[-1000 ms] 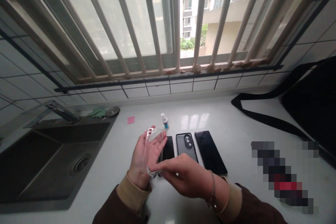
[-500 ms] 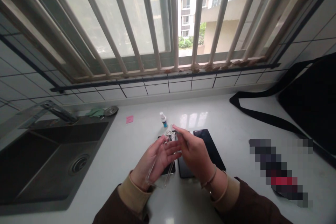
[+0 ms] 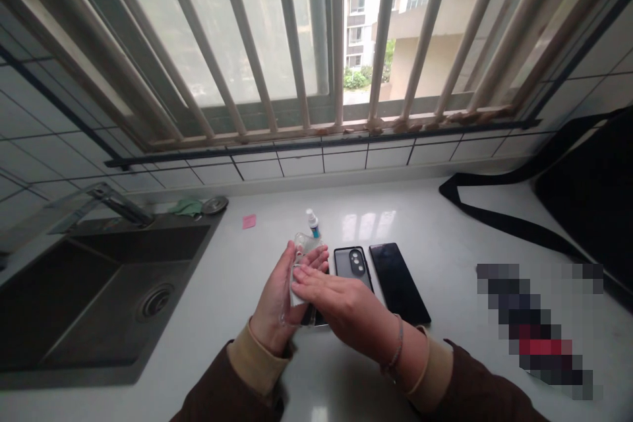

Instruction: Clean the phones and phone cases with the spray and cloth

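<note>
My left hand (image 3: pixel 270 306) is closed around the edges of a clear phone case (image 3: pixel 307 241), which lies tilted along the palm. With fingers pressed together, my right hand (image 3: pixel 349 303) holds a small white cloth (image 3: pixel 297 297) flat against the inside of that case. Below and to the right, a black-rimmed phone case (image 3: pixel 346 262) with camera cutouts rests on the counter, partly hidden by my right forearm. A dark phone (image 3: pixel 399 282) lies beside it. Another dark object shows only in part beneath my hands.
Behind my hands stands a small white-capped spray bottle (image 3: pixel 313 223). A pink sticky note (image 3: pixel 248 221) lies to its left. The sink (image 3: pixel 173 343) with its faucet (image 3: pixel 121 204) takes up the left side. At the right are a black strap (image 3: pixel 499 214), a black bag (image 3: pixel 588 191) and a blurred-out item.
My right hand has moved left and down, now pressing the white cloth on the clear case. The black-rimmed case has come into view. The whole view has shifted slightly.
</note>
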A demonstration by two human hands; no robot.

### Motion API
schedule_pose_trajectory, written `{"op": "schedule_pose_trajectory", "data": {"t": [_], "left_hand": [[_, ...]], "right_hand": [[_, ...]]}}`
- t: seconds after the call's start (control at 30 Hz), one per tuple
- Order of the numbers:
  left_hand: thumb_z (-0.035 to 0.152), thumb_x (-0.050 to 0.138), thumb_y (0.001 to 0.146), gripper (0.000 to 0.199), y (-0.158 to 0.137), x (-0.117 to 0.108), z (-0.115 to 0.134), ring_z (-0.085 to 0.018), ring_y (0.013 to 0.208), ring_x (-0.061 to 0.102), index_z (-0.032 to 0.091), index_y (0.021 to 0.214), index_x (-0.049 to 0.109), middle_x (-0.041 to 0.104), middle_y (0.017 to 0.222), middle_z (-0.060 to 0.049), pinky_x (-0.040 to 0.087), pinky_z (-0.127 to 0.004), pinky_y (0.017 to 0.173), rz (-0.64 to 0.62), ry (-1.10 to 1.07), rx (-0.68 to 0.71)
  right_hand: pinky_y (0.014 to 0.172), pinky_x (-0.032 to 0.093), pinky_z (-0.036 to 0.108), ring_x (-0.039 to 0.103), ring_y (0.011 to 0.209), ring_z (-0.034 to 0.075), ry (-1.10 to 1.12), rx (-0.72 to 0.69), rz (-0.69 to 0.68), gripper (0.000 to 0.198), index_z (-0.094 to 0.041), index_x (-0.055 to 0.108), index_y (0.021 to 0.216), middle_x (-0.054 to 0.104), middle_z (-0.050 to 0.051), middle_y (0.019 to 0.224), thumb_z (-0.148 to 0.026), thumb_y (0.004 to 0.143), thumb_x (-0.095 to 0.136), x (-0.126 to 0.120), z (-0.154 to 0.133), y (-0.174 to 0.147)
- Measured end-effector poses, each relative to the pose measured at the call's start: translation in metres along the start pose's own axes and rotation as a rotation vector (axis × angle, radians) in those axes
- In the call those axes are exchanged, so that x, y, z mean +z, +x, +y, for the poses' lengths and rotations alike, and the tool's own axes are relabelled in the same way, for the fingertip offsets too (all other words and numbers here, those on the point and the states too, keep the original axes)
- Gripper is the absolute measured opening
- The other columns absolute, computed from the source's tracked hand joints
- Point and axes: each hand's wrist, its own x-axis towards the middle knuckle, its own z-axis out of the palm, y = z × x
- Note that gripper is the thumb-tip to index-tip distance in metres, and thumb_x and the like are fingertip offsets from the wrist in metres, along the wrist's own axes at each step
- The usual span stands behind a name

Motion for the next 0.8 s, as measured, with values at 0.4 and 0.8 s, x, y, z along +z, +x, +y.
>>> {"op": "schedule_pose_trajectory", "data": {"t": [0.4, 0.8], "left_hand": [[0.035, 0.063, 0.106, 0.019, -0.001, 0.003, 0.018, -0.023, 0.099, 0.079, 0.017, 0.102, 0.065, 0.076, 0.114, -0.017, 0.068, -0.035, 0.088, 0.014, -0.083, 0.085], [0.028, 0.088, 0.088, 0.033, -0.004, -0.005, -0.004, -0.017, 0.098, 0.074, 0.018, 0.109, 0.065, 0.076, 0.107, -0.006, 0.059, -0.029, 0.094, -0.011, 0.133, 0.284]], "right_hand": [[0.090, 0.068, 0.031, 0.081, 0.098, 0.019, 0.794, 0.484, -0.004, 0.027, -0.021, 0.080, 0.122, 0.084, 0.005, 0.111, -0.035, 0.109, 0.061, -0.017, -0.019, 0.009], [0.123, 0.052, 0.047, 0.064, 0.141, 0.023, 0.360, 0.277, 0.211, 0.041, -0.026, 0.068, 0.144, 0.069, 0.008, 0.150, -0.014, 0.109, 0.052, -0.015, -0.010, 0.005]]}}
